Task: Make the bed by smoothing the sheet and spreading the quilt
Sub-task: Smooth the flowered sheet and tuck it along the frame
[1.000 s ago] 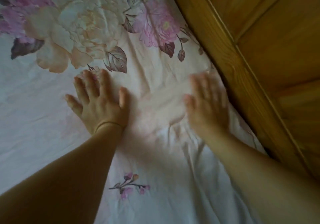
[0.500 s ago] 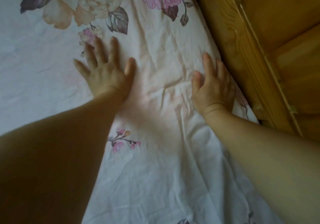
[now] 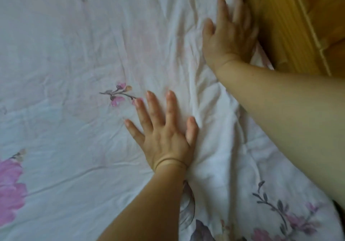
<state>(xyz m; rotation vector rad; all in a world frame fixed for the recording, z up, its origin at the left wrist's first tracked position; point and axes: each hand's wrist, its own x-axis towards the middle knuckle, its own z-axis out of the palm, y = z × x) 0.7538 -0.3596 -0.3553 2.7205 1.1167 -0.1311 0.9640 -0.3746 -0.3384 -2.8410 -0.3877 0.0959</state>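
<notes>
A white sheet (image 3: 74,58) printed with pink flowers covers the bed and fills most of the view. It is creased, with a ridge of folds running between my two hands. My left hand (image 3: 164,134) lies flat on the sheet near the middle, fingers spread and straight. My right hand (image 3: 229,35) presses flat on the sheet at its right edge, fingers straight, right beside the wooden bed frame (image 3: 283,26). No quilt shows.
The wooden bed frame runs along the upper right, with a raised panel edge (image 3: 317,41) behind it. A small pink flower sprig (image 3: 117,95) lies just left of my left fingertips.
The view has shifted down the sheet, so the big flower print has left the top. Both hands have slid along the sheet, the left one further toward me than the right.
</notes>
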